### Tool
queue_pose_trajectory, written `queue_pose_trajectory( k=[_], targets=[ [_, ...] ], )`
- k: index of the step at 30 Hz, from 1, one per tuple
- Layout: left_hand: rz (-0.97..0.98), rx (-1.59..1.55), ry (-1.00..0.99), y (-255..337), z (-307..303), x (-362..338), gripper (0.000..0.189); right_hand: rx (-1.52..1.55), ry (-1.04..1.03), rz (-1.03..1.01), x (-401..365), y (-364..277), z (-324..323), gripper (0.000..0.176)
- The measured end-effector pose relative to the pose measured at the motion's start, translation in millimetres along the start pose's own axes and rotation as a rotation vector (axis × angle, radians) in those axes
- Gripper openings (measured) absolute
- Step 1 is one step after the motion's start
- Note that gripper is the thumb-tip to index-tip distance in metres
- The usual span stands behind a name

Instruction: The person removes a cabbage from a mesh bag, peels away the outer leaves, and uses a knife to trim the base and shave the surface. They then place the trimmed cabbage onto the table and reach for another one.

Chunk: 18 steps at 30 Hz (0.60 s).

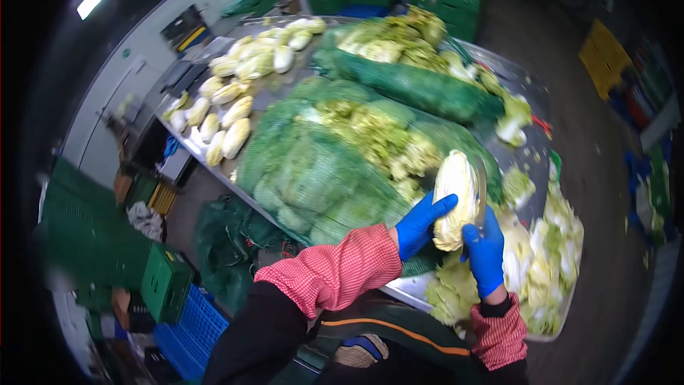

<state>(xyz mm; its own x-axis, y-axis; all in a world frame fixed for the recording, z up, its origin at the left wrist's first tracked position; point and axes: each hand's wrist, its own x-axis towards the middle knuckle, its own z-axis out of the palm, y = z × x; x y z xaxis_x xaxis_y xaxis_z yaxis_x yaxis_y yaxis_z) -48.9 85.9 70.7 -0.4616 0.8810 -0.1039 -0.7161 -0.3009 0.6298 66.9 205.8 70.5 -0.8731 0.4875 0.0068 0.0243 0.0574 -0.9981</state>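
No text or label seems readable anywhere here.

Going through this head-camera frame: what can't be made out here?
All in the head view:
- Right blue-gloved hand: its grip is hidden by the hand's own back. The thin grey strip above it is too blurred to name.
- Pale yellow-green cabbage: its lower part is covered by the left blue-gloved hand.
- Green mesh sack: the netting hides how many cabbages it holds.
- Corners: blacked out by the lens rim.
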Motion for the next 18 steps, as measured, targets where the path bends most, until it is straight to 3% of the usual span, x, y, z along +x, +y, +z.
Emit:
queue_pose_trajectory(
  k=[3, 5, 6, 7, 9, 11, 12, 14, 16, 17, 18],
  targets=[
    [0.121, 0.059, 0.131, 66, -43, -15, 0.068, 0.115, -0.143, 0.043, 23, -12, 26, 0.054],
    [0.186, 0.094, 0.240, 131, -80, -31, 0.060, 0.106, -0.119, 0.049, 34, -16, 44, 0.042],
    [0.158, -0.004, 0.248, 166, -112, -38, 0.060, 0.112, -0.086, 0.093, 40, -14, 52, 0.039],
    [0.274, -0.002, 0.370, 198, -124, -43, 0.056, 0.113, -0.046, 0.139, 45, -10, 56, 0.037],
    [0.367, 0.039, 0.355, 268, -201, -56, 0.049, 0.160, 0.032, 0.087, 51, 9, 64, 0.033],
    [0.593, 0.079, 0.637, 316, -246, -68, 0.041, 0.171, 0.140, 0.092, 52, 23, 66, 0.032],
    [0.667, 0.051, 0.641, 340, -308, -71, 0.035, 0.182, 0.196, 0.082, 54, 38, 62, 0.033],
    [0.629, -0.230, 0.759, 367, -369, -94, 0.040, 0.220, 0.281, 0.113, 57, 40, 67, 0.033],
    [0.732, 0.070, 0.317, 393, -501, -107, 0.052, 0.233, 0.422, 0.118, 47, 44, 58, 0.032],
    [0.658, 0.065, 0.305, 395, -503, -117, 0.059, 0.216, 0.459, 0.157, 43, 42, 57, 0.032],
    [0.562, -0.160, 1.065, 371, -407, -110, 0.064, 0.207, 0.494, 0.143, 39, 47, 54, 0.032]
  ],
)
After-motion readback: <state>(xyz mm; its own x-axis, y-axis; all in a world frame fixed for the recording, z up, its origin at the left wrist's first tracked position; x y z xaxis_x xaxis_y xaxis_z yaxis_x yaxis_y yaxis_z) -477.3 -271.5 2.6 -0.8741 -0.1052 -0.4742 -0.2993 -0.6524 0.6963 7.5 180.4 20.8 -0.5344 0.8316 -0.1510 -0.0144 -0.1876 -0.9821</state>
